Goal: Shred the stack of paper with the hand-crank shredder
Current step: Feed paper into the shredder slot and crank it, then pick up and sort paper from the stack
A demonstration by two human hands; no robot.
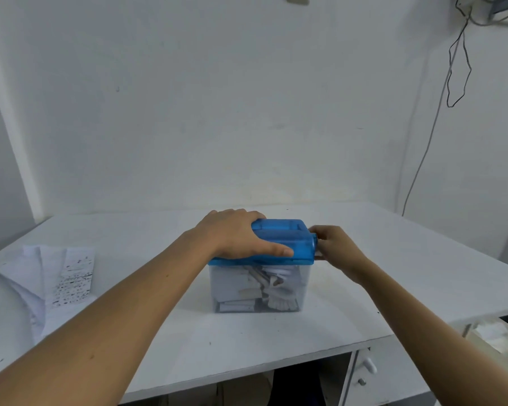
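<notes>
The left hand (241,234) lies palm-down over the left part of the blue lid (279,241), fingers draped over its far edge and thumb stretched along the front face — pressing rather than gripping. The right hand (336,247) is curled against the lid's right end, fingers closed around something there, likely the crank; the crank itself is hidden behind the hand, so the grasp cannot be confirmed.

The lid caps a clear bin (258,288), which stands near the middle of the white table (276,341). Through the bin's wall show white strips and folded scraps of paper, piled loosely.

The paper stack (52,285) lies well apart on the table's left side — printed sheets, fanned and slightly rumpled, untouched by either hand.
</notes>
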